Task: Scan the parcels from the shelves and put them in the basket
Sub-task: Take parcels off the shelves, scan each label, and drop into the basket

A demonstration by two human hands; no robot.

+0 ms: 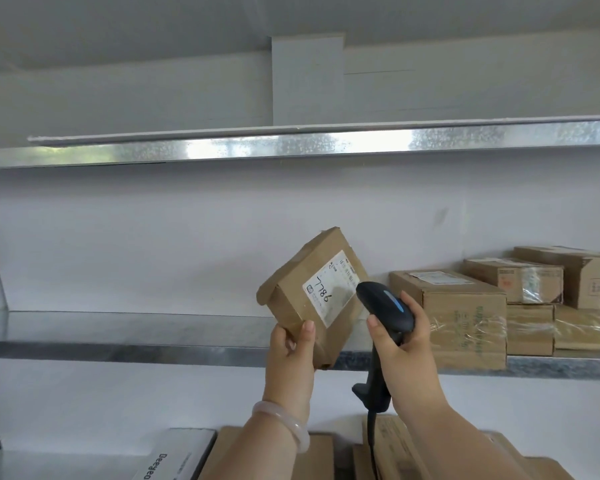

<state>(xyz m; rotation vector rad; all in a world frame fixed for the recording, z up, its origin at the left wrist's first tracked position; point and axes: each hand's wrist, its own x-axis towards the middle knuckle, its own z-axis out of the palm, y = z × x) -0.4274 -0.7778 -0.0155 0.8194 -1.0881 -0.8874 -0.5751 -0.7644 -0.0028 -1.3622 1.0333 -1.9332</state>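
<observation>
Closest to the camera, along the bottom edge, a white box (pixel 174 459) with dark lettering lies beside flat brown boxes (pixel 317 460) on a lower level. Both forearms rise from there, and a pale bracelet (pixel 284 426) circles the left wrist.

Above it, the left hand (pixel 290 358) grips a brown cardboard parcel (pixel 288 306) by its lower corner. The thumb is on the front face and the fingers are curled behind. The parcel is held tilted in the air, in front of the middle shelf (pixel 118 351) and off every surface. A white label (pixel 329 292) on its face is turned toward the camera and bears the handwritten figures 7786.

Just right of it, the right hand (pixel 400 341) wraps round the neck of a black scanner (pixel 387 306). The scanner's handle points down, and its cable (pixel 371 431) hangs toward the lower boxes. Its head sits close against the right edge of the label. It may be touching the parcel, though the angle does not settle that.

Behind the hands runs the metal middle shelf. On its right end stand more cardboard parcels (pixel 461 306), some wrapped in clear tape, stacked two high toward the back. Higher up runs a shiny upper shelf (pixel 222 147), and a white wall (pixel 153 237) closes the back.
</observation>
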